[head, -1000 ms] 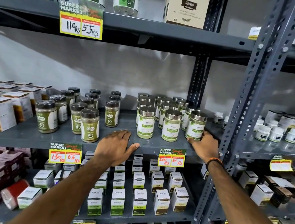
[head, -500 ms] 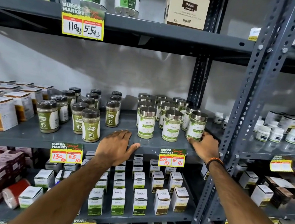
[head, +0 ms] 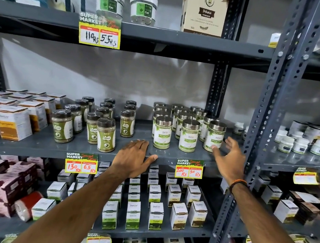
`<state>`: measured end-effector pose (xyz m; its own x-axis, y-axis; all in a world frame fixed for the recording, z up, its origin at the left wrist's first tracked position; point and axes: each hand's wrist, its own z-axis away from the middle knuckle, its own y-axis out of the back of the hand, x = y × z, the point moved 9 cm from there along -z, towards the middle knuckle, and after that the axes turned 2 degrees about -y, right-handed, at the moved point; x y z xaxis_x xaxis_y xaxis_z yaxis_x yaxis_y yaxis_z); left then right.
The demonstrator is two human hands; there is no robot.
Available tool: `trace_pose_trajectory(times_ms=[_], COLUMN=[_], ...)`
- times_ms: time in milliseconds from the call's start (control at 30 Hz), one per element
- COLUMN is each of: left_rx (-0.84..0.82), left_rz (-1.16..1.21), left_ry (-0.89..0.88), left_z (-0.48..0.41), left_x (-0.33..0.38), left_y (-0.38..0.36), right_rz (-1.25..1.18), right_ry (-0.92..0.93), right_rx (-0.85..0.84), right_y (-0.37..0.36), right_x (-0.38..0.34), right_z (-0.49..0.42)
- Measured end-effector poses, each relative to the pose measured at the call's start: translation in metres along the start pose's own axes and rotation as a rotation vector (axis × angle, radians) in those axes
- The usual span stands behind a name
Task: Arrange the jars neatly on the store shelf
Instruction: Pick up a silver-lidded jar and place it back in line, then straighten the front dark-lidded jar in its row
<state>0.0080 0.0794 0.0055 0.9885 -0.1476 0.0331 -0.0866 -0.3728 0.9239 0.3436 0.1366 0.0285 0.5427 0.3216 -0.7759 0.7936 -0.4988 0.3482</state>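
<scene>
Jar (head: 213,136) — beside open right hand (head: 229,160)

Two bare forearms enter from the lower edge, both without sleeves over their whole visible length. The left hand (head: 134,158) carries no ring, watch or band on its visible back. The right hand (head: 227,162) is likewise unadorned, but its wrist bears a narrow bracelet (head: 237,183) of small orange and dark segments, encircling the wrist just below the hand. No gloves are worn.
</scene>
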Motion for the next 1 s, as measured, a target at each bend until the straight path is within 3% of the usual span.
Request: trace_pose_trajectory(times_ms=[133,300,500,733,1000], left_rx=[0.107,0.292,0.393,0.343,0.192], left_rz=[-0.001,-0.067,-0.064,-0.055,-0.058], left_ry=[-0.090,-0.145,-0.039,0.161,0.326], left_z=[0.011,0.013,0.041,0.098,0.136], left_x=[0.028,0.023,-0.058,-0.184,-0.276], left_y=[0.046,0.131,0.190,0.171,0.109], right_rz=[-0.024,-0.136,-0.205,-0.092,-0.078], right_ry=[0.247,0.417,0.382,0.249,0.230], right_rx=[0.050,-0.068,-0.323,-0.493,-0.486], right_y=[0.011,-0.026,-0.117,-0.209,-0.253], right_x=[-0.061,-0.147,-0.210,-0.208,-0.215], right_z=[0.024,0.053,0.097,0.136,0.154])
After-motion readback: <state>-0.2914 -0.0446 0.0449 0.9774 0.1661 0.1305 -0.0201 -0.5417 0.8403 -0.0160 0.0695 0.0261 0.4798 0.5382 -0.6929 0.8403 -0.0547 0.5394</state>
